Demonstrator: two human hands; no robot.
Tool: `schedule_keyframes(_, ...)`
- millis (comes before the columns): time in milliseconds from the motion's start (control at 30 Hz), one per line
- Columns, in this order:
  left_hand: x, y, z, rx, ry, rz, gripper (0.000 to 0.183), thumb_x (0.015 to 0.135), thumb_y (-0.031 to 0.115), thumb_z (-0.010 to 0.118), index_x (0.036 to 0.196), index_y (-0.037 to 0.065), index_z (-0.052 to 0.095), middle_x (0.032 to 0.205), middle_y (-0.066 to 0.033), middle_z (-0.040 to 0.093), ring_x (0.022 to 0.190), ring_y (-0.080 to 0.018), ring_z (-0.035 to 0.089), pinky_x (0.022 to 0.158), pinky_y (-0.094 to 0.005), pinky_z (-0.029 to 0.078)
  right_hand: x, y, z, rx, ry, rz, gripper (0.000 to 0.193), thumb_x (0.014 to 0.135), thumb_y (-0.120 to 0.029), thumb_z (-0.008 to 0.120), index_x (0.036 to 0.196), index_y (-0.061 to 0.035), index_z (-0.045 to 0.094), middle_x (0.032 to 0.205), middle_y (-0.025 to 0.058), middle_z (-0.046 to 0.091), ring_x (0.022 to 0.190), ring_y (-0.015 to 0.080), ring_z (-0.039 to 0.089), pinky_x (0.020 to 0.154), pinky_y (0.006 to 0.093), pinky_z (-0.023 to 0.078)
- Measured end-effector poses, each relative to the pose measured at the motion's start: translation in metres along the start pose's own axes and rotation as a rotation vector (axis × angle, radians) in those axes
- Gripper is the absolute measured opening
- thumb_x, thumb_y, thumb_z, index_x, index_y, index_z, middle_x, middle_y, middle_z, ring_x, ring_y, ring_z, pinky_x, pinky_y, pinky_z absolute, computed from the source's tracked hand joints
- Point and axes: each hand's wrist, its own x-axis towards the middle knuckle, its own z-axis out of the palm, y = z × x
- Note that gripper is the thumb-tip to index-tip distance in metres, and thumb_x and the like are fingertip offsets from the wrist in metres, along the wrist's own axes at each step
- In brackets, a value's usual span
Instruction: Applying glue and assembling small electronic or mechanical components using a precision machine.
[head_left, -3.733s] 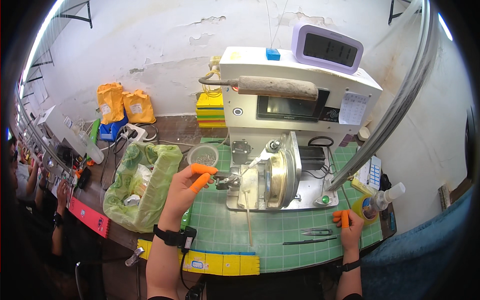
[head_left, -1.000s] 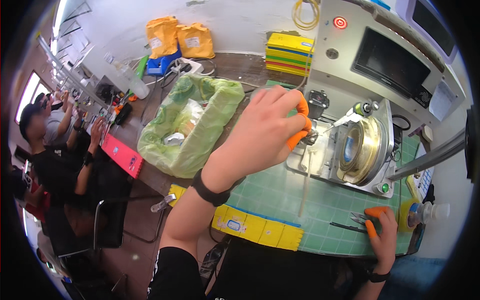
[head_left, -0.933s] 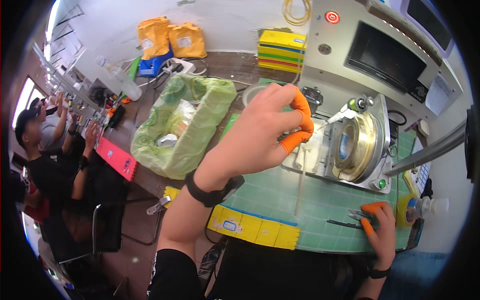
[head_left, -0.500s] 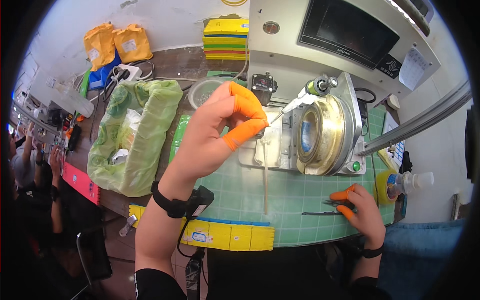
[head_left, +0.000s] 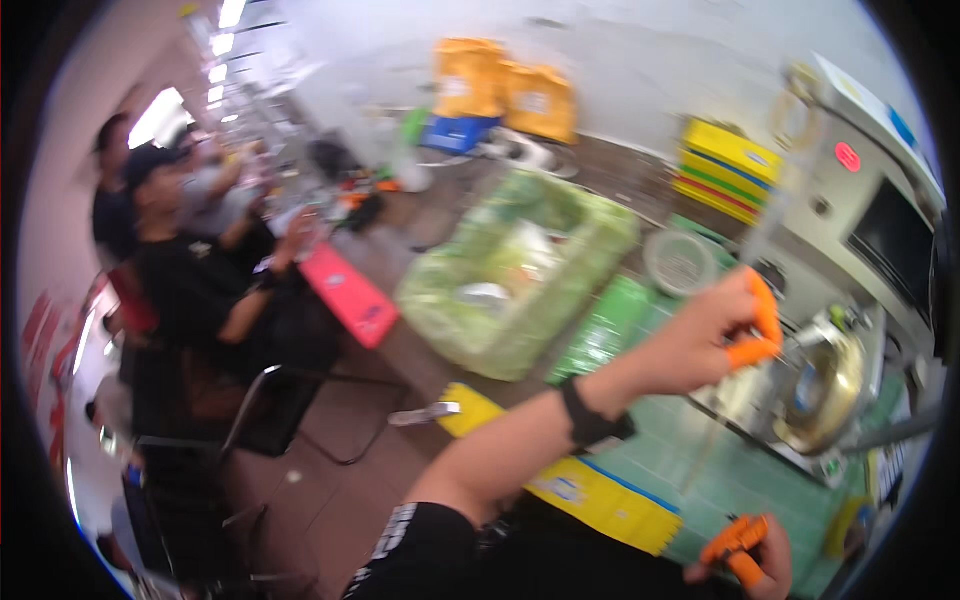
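Between the orange-capped thumb and forefinger of the left hand [head_left: 715,340], a thin pale strip [head_left: 775,215] is pinched; it rises steeply from the fingertips toward the upper right and blurs out near the top, so its far end and material cannot be made out. A faint thin line also drops from the hand toward the green cutting mat [head_left: 720,480] below. The hand hovers over the bench just left of a machine with a brass-coloured round drum [head_left: 820,385], and a dark band circles the wrist. Low at the right edge, the right hand [head_left: 745,560], also in orange finger caps, rests on the mat with its fingers closed around something small and orange-tipped; what it grasps cannot be told. Judging from this, the strip wants a light, steady pinch and a slow feed, kept clear of the drum so it does not kink or snag. Beside the hand sit a clear round container [head_left: 680,262] and a large green plastic bag [head_left: 515,270] with pale contents. Yellow tape-like labels [head_left: 590,495] edge the mat. Farther back are stacked yellow and green boxes [head_left: 725,170], two orange pouches [head_left: 505,90], and a grey cabinet with a dark screen [head_left: 895,240]. At left, seated people in dark shirts [head_left: 200,290] work near a pink tray [head_left: 350,300].
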Motion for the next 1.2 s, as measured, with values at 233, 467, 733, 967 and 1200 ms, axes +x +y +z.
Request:
schedule_keyframes(233, -0.014, 0.009, -0.007, -0.013, 0.018, -0.076, 0.009, 0.095, 0.009, 0.073, 0.094, 0.006, 0.065, 0.105, -0.0020, 0.050, 0.088, -0.0107, 0.050, 0.074, -0.0253, 0.045, 0.022, 0.008, 0.010, 0.333, -0.129, 0.128, 0.037, 0.108, -0.038, 0.058, 0.101, -0.0019, 0.055, 0.064, 0.0055, 0.053, 0.043, 0.0069, 0.036, 0.043, 0.0216, 0.025)
schedule_keyframes(467, -0.010, 0.008, -0.008, -0.015, 0.022, -0.060, 0.009, 0.096, 0.010, 0.073, 0.094, 0.006, 0.065, 0.105, -0.0017, 0.050, 0.088, -0.0105, 0.049, 0.073, -0.0250, 0.043, 0.050, 0.026, -0.005, 0.658, -0.104, 0.257, 0.056, 0.112, -0.053, 0.040, 0.099, -0.0022, 0.060, 0.073, 0.0054, 0.052, 0.050, 0.0126, 0.038, 0.048, 0.0281, 0.030)
schedule_keyframes(733, -0.011, 0.008, -0.006, -0.047, 0.014, -0.086, 0.010, 0.096, 0.011, 0.073, 0.094, 0.006, 0.065, 0.105, -0.0013, 0.050, 0.088, -0.0104, 0.049, 0.074, -0.0255, 0.043, 0.081, 0.023, 0.003, 0.948, -0.390, 0.146, 0.041, 0.112, -0.051, 0.046, 0.112, -0.0106, 0.055, 0.083, 0.0039, 0.053, 0.051, 0.0093, 0.037, 0.047, 0.0218, 0.029)
schedule_keyframes(967, -0.009, 0.008, -0.007, -0.053, 0.012, -0.078, 0.009, 0.096, 0.010, 0.073, 0.094, 0.006, 0.065, 0.105, -0.0016, 0.050, 0.088, -0.0104, 0.050, 0.074, -0.0255, 0.043, 0.093, 0.052, -0.005, 1.403, -0.277, 0.167, 0.045, 0.115, -0.057, 0.019, 0.105, -0.0176, 0.037, 0.077, -0.0015, 0.036, 0.049, 0.0064, 0.024, 0.042, 0.0217, 0.015)
schedule_keyframes(1200, -0.011, 0.006, -0.007, -0.081, 0.021, -0.070, 0.009, 0.096, 0.010, 0.073, 0.094, 0.006, 0.065, 0.106, -0.0021, 0.050, 0.088, -0.0107, 0.050, 0.074, -0.0255, 0.043, 0.105, 0.052, -0.003, 1.452, -0.307, 0.129, 0.041, 0.116, -0.054, 0.021, 0.103, -0.0183, 0.036, 0.074, -0.0007, 0.038, 0.050, 0.0068, 0.024, 0.043, 0.0223, 0.015)
